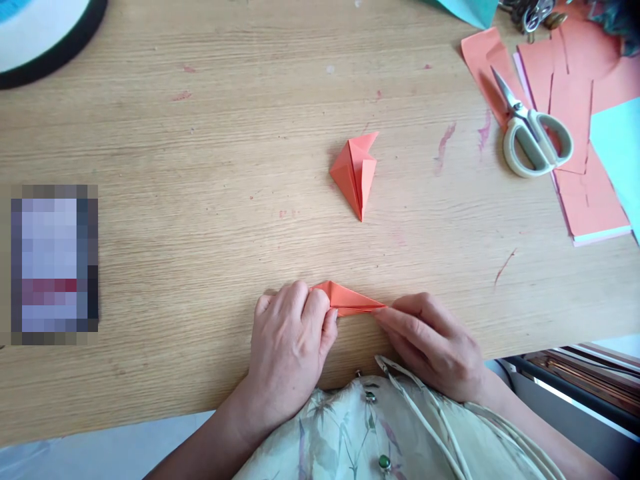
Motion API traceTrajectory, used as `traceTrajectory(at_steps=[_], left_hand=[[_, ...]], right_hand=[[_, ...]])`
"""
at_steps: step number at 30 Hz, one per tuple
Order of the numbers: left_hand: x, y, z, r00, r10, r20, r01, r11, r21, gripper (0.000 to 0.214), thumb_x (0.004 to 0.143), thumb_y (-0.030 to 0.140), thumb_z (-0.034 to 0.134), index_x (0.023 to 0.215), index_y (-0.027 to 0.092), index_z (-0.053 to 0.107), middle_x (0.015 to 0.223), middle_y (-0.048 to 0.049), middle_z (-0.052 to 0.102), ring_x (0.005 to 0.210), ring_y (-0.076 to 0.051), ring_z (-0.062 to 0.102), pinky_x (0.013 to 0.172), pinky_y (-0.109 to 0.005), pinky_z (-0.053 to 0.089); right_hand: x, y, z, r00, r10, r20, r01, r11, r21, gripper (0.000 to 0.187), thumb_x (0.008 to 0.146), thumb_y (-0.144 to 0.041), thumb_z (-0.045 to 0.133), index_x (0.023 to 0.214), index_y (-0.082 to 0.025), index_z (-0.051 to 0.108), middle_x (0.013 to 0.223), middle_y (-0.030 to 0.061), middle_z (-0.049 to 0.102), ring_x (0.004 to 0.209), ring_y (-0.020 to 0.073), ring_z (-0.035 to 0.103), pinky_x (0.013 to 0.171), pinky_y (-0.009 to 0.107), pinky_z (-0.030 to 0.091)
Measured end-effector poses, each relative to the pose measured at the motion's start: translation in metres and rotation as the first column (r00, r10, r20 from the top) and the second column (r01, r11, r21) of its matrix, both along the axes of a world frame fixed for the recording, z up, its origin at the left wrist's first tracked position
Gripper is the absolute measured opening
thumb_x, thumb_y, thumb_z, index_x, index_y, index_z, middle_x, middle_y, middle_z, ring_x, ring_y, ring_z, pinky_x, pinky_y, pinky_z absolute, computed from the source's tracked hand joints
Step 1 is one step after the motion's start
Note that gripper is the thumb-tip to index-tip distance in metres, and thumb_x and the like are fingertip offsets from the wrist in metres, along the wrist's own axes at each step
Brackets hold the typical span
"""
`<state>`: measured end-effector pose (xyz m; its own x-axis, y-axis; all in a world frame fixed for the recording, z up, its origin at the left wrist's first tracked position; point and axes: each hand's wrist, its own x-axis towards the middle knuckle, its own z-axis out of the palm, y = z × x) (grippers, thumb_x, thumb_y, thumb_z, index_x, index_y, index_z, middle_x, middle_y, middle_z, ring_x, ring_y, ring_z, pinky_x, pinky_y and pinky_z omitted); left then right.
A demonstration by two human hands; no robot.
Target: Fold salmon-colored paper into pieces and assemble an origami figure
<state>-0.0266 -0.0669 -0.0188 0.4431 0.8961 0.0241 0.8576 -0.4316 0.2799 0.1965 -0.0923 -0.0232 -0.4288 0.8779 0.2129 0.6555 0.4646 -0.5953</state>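
Note:
A small orange folded paper piece (pixel 347 299) lies flat on the wooden table (pixel 200 200) near its front edge. My left hand (pixel 290 347) is curled over its left end, fingertips pressing it down. My right hand (pixel 430 343) pinches its right tip with fingers pressed together. A second orange folded paper shape (pixel 356 170), pointed like a kite, rests alone further back in the middle of the table, untouched.
Scissors (pixel 533 133) with pale handles lie on a stack of orange paper sheets (pixel 575 100) at the back right, beside light blue paper (pixel 617 147). A blurred rectangular object (pixel 54 263) sits at the left. A round white and black object (pixel 45 33) is at the back left corner.

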Motion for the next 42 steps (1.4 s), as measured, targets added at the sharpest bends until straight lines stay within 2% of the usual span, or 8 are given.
traceTrajectory(at_steps=[4, 9, 15, 24, 29, 39, 42], left_hand=[[-0.0004, 0.0003, -0.0016, 1.0, 0.0, 0.006, 0.0, 1.0, 0.005, 0.021, 0.099, 0.022, 0.05, 0.079, 0.02, 0.054, 0.078, -0.0032, 0.054, 0.071, -0.021, 0.052, 0.07, -0.037, 0.034], [-0.0013, 0.0003, -0.0017, 1.0, -0.003, 0.016, 0.003, 1.0, -0.003, 0.02, 0.099, 0.021, 0.05, 0.079, 0.02, 0.054, 0.077, -0.0031, 0.054, 0.071, -0.021, 0.052, 0.07, -0.036, 0.034], [-0.0016, 0.0013, -0.0013, 1.0, -0.008, 0.019, 0.008, 1.0, -0.001, 0.021, 0.099, 0.021, 0.048, 0.079, 0.02, 0.054, 0.077, -0.0029, 0.055, 0.07, -0.021, 0.053, 0.069, -0.036, 0.034], [-0.0003, 0.0028, -0.0007, 1.0, -0.011, -0.013, 0.011, 1.0, -0.005, 0.021, 0.099, 0.023, 0.048, 0.078, 0.021, 0.05, 0.076, -0.0025, 0.055, 0.069, -0.02, 0.052, 0.068, -0.035, 0.034], [-0.0003, 0.0032, -0.0004, 1.0, -0.013, -0.004, 0.013, 1.0, -0.001, 0.021, 0.099, 0.021, 0.048, 0.078, 0.021, 0.051, 0.077, -0.0029, 0.055, 0.069, -0.02, 0.053, 0.068, -0.036, 0.034], [-0.001, 0.0025, -0.0005, 1.0, -0.013, -0.009, 0.013, 1.0, -0.008, 0.021, 0.098, 0.021, 0.049, 0.078, 0.021, 0.051, 0.077, -0.0026, 0.055, 0.068, -0.02, 0.052, 0.068, -0.036, 0.034], [-0.0006, 0.0032, -0.0003, 1.0, -0.019, -0.012, 0.019, 1.0, -0.015, 0.021, 0.099, 0.022, 0.049, 0.078, 0.021, 0.051, 0.077, -0.0029, 0.055, 0.068, -0.02, 0.052, 0.067, -0.036, 0.034]], right_hand=[[0.0081, 0.0004, 0.0011, 0.983, 0.173, 0.059, -0.175, 0.984, 0.022, 0.035, 0.099, -0.005, 0.051, 0.133, -0.007, 0.059, 0.101, 0.0121, 0.067, 0.085, 0.0188, 0.063, 0.073, 0.031, 0.051], [0.006, 0.0035, 0.0023, 0.965, 0.209, 0.161, -0.223, 0.972, 0.075, 0.033, 0.099, -0.005, 0.051, 0.129, -0.006, 0.063, 0.098, 0.0103, 0.071, 0.071, 0.0171, 0.058, 0.064, 0.032, 0.046], [0.0053, 0.0033, 0.0012, 0.964, 0.189, 0.185, -0.206, 0.975, 0.079, 0.036, 0.102, -0.008, 0.045, 0.134, -0.007, 0.06, 0.095, 0.0101, 0.071, 0.069, 0.0168, 0.057, 0.064, 0.031, 0.046], [0.0047, 0.0027, -0.0001, 0.966, 0.156, 0.205, -0.171, 0.984, 0.055, 0.045, 0.101, -0.008, 0.045, 0.146, -0.013, 0.051, 0.093, 0.0074, 0.07, 0.069, 0.0165, 0.059, 0.063, 0.031, 0.048], [0.0045, 0.0018, -0.0006, 0.965, 0.153, 0.215, -0.171, 0.983, 0.072, 0.044, 0.1, -0.008, 0.047, 0.144, -0.01, 0.052, 0.095, 0.0089, 0.069, 0.072, 0.0175, 0.06, 0.065, 0.032, 0.049], [0.0064, -0.0016, -0.0023, 0.976, 0.094, 0.194, -0.111, 0.991, 0.074, 0.047, 0.102, -0.008, 0.047, 0.148, -0.015, 0.049, 0.09, 0.006, 0.068, 0.068, 0.0154, 0.058, 0.064, 0.03, 0.047], [0.0094, -0.0049, -0.0048, 0.97, 0.08, 0.231, -0.102, 0.991, 0.083, 0.044, 0.101, -0.008, 0.047, 0.145, -0.012, 0.052, 0.09, 0.0067, 0.067, 0.069, 0.0157, 0.058, 0.064, 0.03, 0.048]])
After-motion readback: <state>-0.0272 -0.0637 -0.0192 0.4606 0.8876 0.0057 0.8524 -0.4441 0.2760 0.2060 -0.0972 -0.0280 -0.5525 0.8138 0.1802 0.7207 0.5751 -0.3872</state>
